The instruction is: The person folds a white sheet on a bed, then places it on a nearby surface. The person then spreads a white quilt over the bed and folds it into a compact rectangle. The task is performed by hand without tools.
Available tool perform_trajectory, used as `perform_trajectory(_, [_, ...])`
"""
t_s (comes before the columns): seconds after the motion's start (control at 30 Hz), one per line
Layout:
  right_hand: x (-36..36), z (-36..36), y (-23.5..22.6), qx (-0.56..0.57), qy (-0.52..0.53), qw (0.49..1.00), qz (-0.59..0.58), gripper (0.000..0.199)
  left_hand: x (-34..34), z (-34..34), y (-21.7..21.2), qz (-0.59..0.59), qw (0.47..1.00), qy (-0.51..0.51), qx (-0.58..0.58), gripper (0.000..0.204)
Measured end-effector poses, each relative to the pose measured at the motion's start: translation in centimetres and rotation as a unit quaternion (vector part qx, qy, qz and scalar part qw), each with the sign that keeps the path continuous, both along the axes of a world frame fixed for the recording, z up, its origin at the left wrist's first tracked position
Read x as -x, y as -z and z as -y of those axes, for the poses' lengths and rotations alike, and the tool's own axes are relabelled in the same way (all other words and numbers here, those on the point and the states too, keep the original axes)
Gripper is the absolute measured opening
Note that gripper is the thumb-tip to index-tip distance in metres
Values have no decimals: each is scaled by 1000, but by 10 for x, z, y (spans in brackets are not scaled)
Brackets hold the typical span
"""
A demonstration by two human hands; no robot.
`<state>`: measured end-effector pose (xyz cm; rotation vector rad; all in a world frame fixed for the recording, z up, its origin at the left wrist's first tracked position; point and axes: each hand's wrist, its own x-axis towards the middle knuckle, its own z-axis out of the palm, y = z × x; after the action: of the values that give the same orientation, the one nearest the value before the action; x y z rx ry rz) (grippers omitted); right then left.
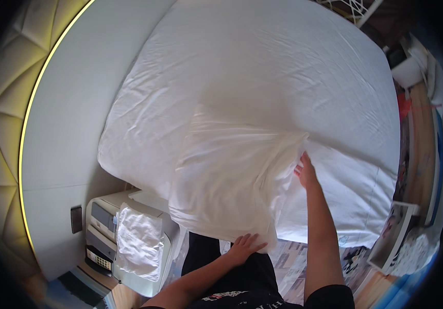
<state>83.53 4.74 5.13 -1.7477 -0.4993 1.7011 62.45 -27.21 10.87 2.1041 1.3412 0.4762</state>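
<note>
Bed (262,56) carries a white pillow (216,175) at its near edge; my left hand (242,249) rests part-open on the pillow's near corner, my right hand (307,171) half-curled at its right edge; I cannot tell whether either grips; loose hold could cause slipping

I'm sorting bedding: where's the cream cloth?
Head view, below centre: the cream cloth lies on the bed, left hand at its near edge, right hand at its right.

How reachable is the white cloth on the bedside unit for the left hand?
Likely yes. The white cloth lies uncovered on the bedside unit, left of the left hand, with nothing visible blocking the way. The hand would probably need to leave the edge of the white pillowcase first.
</note>
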Motion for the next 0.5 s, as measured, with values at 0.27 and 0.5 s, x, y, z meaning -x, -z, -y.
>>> perform_trajectory(0.27, [37,164,53,-84,-150,897,406,99,22,-22,69,88,958,-148,228,27])
perform_trajectory(0.5, [57,214,27,-53,-139,913,381,88,78,-53,58,-56,939,-301,156,46])
